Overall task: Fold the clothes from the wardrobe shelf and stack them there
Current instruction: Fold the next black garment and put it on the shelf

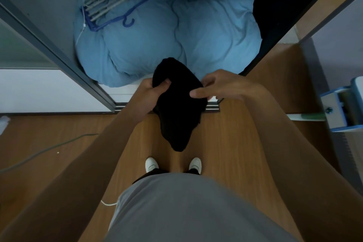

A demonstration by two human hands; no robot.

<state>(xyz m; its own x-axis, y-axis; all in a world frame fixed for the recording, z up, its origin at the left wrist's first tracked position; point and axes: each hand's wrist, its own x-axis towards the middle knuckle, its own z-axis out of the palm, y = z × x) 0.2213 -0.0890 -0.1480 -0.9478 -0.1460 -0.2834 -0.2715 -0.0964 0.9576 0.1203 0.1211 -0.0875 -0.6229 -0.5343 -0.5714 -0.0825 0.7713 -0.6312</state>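
Right now your left grip (155, 94) is curled round the top of the garment (179, 116) and your right grip (218, 86) pinches its right edge. It hangs bunched over the floor (225, 143), before the wardrobe. A slack pinch could drop it, and the bunching could skew the fold. Its shape is unreadable. Beyond the quilt (147, 45), the right recess is black.
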